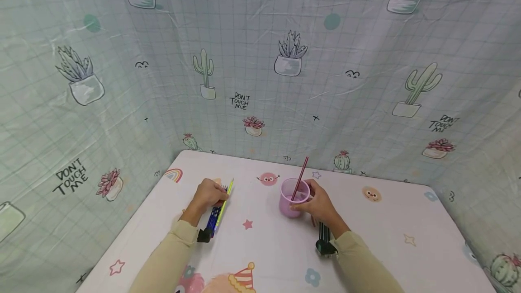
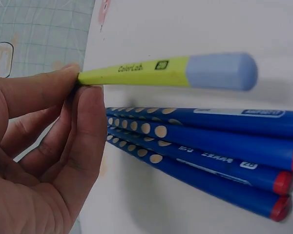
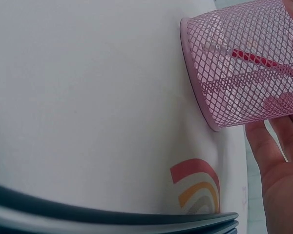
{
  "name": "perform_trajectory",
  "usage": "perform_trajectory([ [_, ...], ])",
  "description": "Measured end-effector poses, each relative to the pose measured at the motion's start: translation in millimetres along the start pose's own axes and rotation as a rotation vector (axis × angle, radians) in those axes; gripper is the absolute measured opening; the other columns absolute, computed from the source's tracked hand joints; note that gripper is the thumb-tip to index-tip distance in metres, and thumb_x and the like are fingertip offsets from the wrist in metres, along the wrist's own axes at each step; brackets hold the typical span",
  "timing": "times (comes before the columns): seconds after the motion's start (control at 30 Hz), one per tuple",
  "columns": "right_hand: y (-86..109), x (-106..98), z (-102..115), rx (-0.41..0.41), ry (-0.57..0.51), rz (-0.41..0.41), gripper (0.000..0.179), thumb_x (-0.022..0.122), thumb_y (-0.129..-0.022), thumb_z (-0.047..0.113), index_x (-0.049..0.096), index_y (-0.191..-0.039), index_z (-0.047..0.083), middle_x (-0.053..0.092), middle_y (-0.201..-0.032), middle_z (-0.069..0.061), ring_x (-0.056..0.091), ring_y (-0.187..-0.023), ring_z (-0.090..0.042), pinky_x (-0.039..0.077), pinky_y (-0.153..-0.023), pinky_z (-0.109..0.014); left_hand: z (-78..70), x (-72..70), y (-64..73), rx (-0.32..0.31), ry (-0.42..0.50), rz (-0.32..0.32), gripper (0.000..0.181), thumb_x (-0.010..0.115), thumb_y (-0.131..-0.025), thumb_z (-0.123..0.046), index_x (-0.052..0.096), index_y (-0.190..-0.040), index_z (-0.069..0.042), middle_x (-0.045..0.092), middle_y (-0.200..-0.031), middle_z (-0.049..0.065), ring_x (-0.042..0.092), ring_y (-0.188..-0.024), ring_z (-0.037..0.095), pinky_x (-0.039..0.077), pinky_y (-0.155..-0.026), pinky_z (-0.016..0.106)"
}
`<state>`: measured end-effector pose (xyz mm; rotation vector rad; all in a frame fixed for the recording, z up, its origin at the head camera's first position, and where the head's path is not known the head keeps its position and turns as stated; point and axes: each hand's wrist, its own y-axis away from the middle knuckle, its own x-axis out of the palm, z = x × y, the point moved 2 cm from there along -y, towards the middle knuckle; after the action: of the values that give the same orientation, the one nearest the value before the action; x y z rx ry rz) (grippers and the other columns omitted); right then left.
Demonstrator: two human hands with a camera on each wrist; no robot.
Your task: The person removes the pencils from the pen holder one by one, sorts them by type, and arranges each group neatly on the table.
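Between thumb and fingers, my left hand (image 1: 208, 193) pinches a yellow-green pencil (image 2: 136, 70) with a pale blue end. It is held just over several blue pencils (image 2: 210, 141) with red ends and dotted grips, which lie side by side on the table. To the right, a pink mesh pencil cup (image 1: 287, 210) stands upright, gripped near its rim by my right hand (image 1: 321, 200). One red pencil (image 1: 300, 177) leans inside the cup, its upper end sticking out above the rim. In the right wrist view the mesh (image 3: 234, 97) shows that pencil's lower end.
Several dark green pencils (image 1: 324, 230) lie under my right wrist, partly hidden by it. A brownish stick-like thing (image 1: 313, 221) shows beside the cup, mostly covered. The white table (image 1: 260, 248) has printed cartoons, and a patterned curtain (image 1: 252, 35) hangs behind and at both sides.
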<state>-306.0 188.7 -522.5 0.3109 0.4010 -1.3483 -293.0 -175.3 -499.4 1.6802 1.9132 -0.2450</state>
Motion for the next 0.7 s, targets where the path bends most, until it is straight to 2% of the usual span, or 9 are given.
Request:
perform_trajectory([
  [0.3,-0.5,-1,0,-0.001,0.002,-0.004,0.086,0.101,-0.065,0.026,0.055,-0.136,0.015,0.068,-0.135,-0.008,0.063,-0.128,-0.028,0.053,-0.110,-0.052,9.3,1.0,-2.9,-0.057,-0.049,-0.037,0.014,0.086,-0.078,-0.002,0.073,-0.076,0.000,0.073,-0.076,0.013,0.066,-0.053,0.011,0.056,-0.052,0.023],
  [0.5,0.2,0,-1,0.004,0.004,-0.001,0.088,0.101,-0.065,0.028,0.054,-0.137,0.013,0.067,-0.136,-0.009,0.062,-0.130,-0.030,0.052,-0.111,-0.052,15.1,3.7,-0.8,-0.041,-0.157,-0.059,0.014,0.085,-0.077,-0.005,0.072,-0.071,0.000,0.067,-0.058,0.005,0.061,-0.047,0.009,0.049,-0.046,0.020],
  [0.7,-0.5,0,-2,-0.006,-0.008,0.005,0.087,0.101,-0.065,0.028,0.054,-0.137,0.013,0.067,-0.136,-0.009,0.062,-0.131,-0.030,0.052,-0.111,-0.052,13.3,4.7,1.8,0.014,-0.218,-0.101,0.020,0.081,-0.074,-0.002,0.066,-0.061,-0.006,0.060,-0.049,0.000,0.058,-0.044,0.010,0.046,-0.046,0.022],
])
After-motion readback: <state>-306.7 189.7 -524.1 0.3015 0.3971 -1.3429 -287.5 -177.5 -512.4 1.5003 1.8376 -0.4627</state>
